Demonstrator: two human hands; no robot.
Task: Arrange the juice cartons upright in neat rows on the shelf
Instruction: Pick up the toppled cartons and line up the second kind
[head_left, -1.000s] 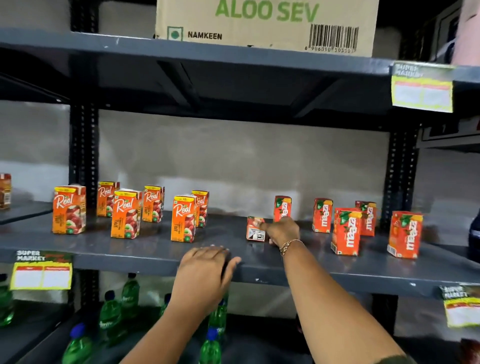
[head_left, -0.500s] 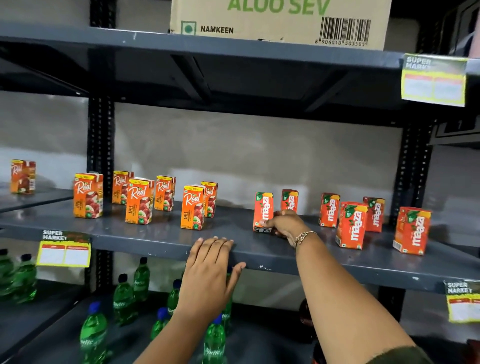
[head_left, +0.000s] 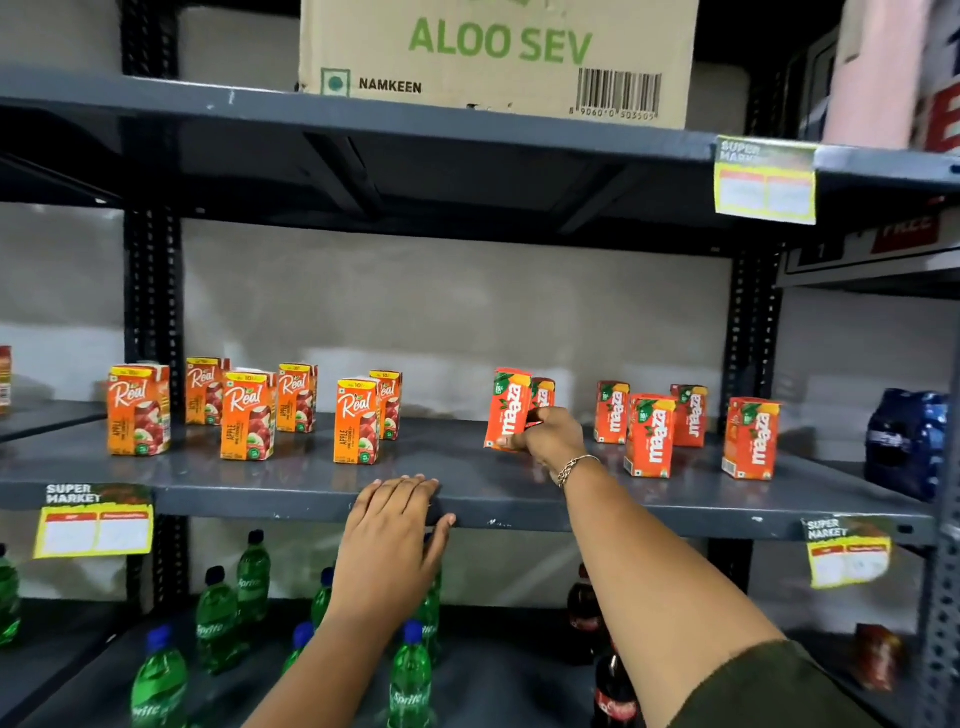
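Since the earlier frame, the Maaza carton (head_left: 508, 408) we are handling is coming up from lying down to standing on end, slightly tilted, and our view is closing in on the shelf (head_left: 291, 499). We are gripping it low on its right side with our right hand (head_left: 548, 439), fingers curled around the bottom corner, its base apparently just touching the shelf. Our left hand (head_left: 397, 519) is lying flat and spread on the shelf's front lip, holding nothing. To finish this well, we are judging that the base needs settling flat before release, front face turned outward, lined up with the front Maaza cartons (head_left: 650, 435) to the right; another Maaza carton (head_left: 543, 397) is standing just behind ours, so any backward push risks knocking it. Real apple cartons (head_left: 248, 415) are standing upright in loose staggered pairs at left, well apart from the Maaza group. All cartons are looking sealed; contents are not visible. An Aloo Sev box (head_left: 498, 57) is sitting on the upper shelf, closed. Sprite bottles (head_left: 410, 675) are standing below, capped.
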